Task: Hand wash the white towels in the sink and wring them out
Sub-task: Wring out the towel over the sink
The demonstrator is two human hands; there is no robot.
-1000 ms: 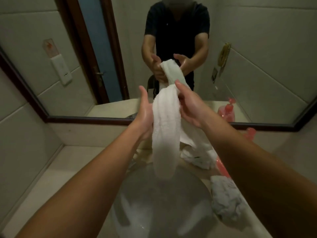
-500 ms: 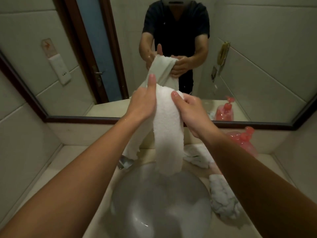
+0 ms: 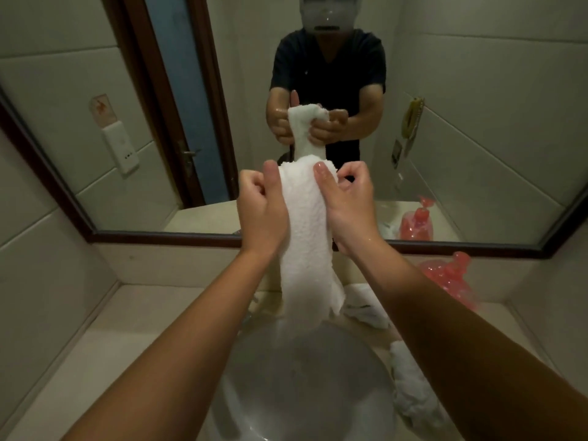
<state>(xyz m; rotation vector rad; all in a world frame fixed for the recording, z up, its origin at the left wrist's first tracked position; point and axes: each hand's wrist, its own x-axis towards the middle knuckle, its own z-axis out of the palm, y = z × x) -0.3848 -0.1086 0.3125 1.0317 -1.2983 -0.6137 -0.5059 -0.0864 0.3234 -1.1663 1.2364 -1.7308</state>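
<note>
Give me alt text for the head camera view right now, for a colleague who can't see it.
The left hand and right hand grip the top of a white towel above the round sink, its lower end hanging toward the basin. More crumpled white towels lie on the counter right of the sink, near a pink plastic bag.

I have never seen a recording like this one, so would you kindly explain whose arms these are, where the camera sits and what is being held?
No machine here: a person wears one wide-angle camera on the head, looking down at their own bare arms. The left hand and right hand both grip a folded white terry towel, which hangs over the round white sink. More crumpled white towels lie on the beige counter at the right, near a pink plastic bag. The dark-framed mirror reflects the person.
</note>
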